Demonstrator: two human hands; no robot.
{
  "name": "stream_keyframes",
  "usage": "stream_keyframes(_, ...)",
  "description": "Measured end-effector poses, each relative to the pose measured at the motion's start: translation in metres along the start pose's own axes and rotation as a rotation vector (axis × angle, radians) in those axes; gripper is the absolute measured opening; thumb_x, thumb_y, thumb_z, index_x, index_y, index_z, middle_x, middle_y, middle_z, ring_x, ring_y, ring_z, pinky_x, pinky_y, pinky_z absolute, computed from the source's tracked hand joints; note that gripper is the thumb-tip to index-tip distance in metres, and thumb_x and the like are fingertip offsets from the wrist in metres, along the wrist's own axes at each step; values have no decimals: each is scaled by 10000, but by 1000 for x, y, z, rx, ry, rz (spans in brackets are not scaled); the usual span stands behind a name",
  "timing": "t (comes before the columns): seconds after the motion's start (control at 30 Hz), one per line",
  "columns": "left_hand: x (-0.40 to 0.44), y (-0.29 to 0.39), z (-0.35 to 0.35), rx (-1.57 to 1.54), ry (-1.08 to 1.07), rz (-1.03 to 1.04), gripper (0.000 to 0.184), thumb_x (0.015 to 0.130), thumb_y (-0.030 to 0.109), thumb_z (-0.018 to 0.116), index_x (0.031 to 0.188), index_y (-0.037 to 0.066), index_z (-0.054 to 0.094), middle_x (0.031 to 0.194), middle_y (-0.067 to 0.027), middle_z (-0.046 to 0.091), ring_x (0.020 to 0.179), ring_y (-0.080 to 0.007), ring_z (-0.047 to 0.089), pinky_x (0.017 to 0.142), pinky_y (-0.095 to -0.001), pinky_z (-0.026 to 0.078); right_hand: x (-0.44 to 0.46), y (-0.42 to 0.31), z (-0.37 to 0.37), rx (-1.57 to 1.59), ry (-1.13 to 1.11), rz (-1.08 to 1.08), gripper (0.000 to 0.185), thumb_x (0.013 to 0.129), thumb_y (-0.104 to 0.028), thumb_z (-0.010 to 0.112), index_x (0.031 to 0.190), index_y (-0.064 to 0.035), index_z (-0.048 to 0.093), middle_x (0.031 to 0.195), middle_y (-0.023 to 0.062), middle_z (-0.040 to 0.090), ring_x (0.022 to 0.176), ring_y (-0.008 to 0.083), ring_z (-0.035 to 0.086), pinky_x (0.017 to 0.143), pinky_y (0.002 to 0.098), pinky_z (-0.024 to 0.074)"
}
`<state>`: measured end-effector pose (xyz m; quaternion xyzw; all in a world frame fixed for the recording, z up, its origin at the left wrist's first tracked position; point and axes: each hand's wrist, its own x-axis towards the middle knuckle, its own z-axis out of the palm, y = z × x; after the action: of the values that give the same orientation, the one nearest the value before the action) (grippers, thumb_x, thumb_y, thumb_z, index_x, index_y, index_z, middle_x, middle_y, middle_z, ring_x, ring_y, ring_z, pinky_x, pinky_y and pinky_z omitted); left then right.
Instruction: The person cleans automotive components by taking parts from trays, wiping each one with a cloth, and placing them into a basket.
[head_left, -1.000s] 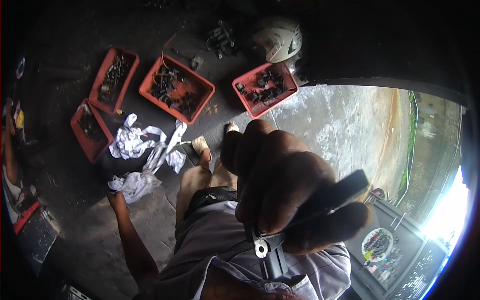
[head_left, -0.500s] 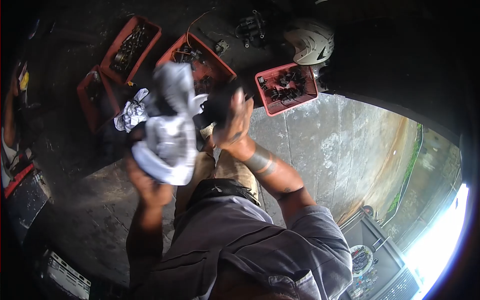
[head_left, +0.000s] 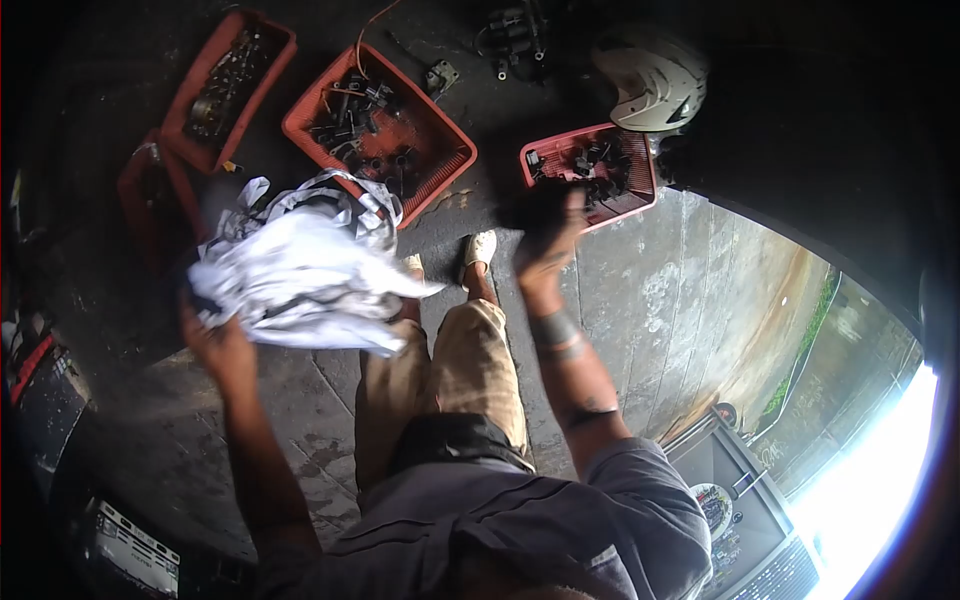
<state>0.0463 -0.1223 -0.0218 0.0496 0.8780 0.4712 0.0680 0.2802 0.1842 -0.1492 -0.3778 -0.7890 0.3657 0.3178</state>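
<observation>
A bundle of white cloth (head_left: 300,275) hangs from my left hand (head_left: 220,345), whose fingers are wrapped round its left edge. The cloth is spread out and partly blurred, in front of the red bins. My right hand (head_left: 550,235) is raised to the right of the cloth, apart from it and just below the small red basket (head_left: 625,212). Its fingers lie in dark shadow, and whether they hold something dark cannot be made out.
A large red bin (head_left: 440,175) holds dark metal parts. Two more red bins (head_left: 265,85) (head_left: 185,195) stand at the left. A white helmet (head_left: 655,85) lies beyond the small basket. Dark parts (head_left: 512,40) lie on the floor, and a grey metal cabinet (head_left: 715,450) is at the lower right.
My left hand has lifted the white cloth from the floor and spread it. My right hand has moved from close to the camera out to near the small basket.
</observation>
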Motion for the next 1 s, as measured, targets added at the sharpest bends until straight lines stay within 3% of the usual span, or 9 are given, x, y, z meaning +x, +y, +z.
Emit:
stream_keyframes(0.03, 9, -18, -20, 230, 51, 60, 404, 841, 73, 573, 1211, -58, 478, 1146, -157, 567, 1036, -239, 553, 904, -328, 419, 61, -79, -19, 482, 94, 306, 554, 943, -498, 282, 889, -21, 557, 739, 76, 569, 660, 184, 560, 617, 328, 468)
stream_keyframes(0.07, 16, -34, -38, 299, 93, 111, 411, 850, 96, 573, 1217, -62, 477, 1158, -165, 563, 1044, -249, 549, 913, -338, 414, 38, 28, -28, 10, 66, -25, 649, 966, -434, 148, 1304, 80, 352, 1129, 219, 551, 863, 259, 577, 765, 367, 455)
stream_keyframes(0.1, 21, -50, -59, 371, 134, 159, 420, 859, 120, 574, 1224, -65, 475, 1169, -174, 560, 1053, -259, 546, 922, -349, 408, 70, 32, -56, 84, -164, -224, 666, 963, -484, 200, 1212, 85, 442, 1056, 222, 578, 835, 258, 588, 734, 379, 470)
stream_keyframes(0.13, 28, -74, -89, 482, 132, 151, 422, 868, 139, 567, 1223, -70, 475, 1172, -183, 558, 1059, -265, 543, 922, -358, 406, 69, 72, -50, -325, 220, -238, 641, 954, -486, 266, 1103, 85, 515, 1021, 234, 589, 874, 293, 588, 772, 406, 467)
stream_keyframes(0.3, 48, -113, -180, 878, 178, 548, 457, 824, 126, 655, 1207, -62, 491, 1171, -185, 559, 1076, -272, 538, 922, -368, 423, 74, 124, -53, -322, 169, 266, 544, 953, -386, 319, 1142, 91, 498, 1069, 287, 550, 1023, 396, 519, 894, 444, 412)
stream_keyframes(0.5, 34, -152, -182, 1003, 95, 468, 556, 794, 135, 701, 1254, -51, 449, 1202, -182, 536, 1101, -262, 530, 974, -350, 389, 54, 233, -40, -826, -117, 48, 510, 914, -353, 414, 1243, 32, 467, 1067, 272, 522, 991, 422, 507, 877, 461, 400)
stream_keyframes(0.6, 5, -136, -101, 781, 1, 23, 433, 823, 140, 607, 1210, -17, 491, 1160, -161, 553, 1062, -229, 537, 924, -332, 398, 67, 217, -26, -1196, -347, 63, 571, 773, -237, 613, 1262, 16, 458, 916, 211, 509, 876, 371, 532, 795, 442, 437)
stream_keyframes(0.83, -34, -104, -7, 324, -455, -131, 206, 809, 130, 548, 970, 2, 549, 953, -112, 578, 924, -217, 563, 858, -307, 413, 73, 141, 81, -699, -423, -594, 192, 743, -146, 650, 903, -53, 599, 879, 140, 579, 826, 322, 561, 779, 419, 469)
stream_keyframes(1.0, -46, -110, -7, 393, -427, -217, 357, 767, 74, 604, 1110, 13, 523, 970, -115, 618, 902, -210, 604, 811, -308, 450, 80, 97, 192, -608, -595, -373, 359, 778, -275, 597, 1095, -111, 560, 1067, 117, 562, 1010, 298, 536, 822, 468, 415)
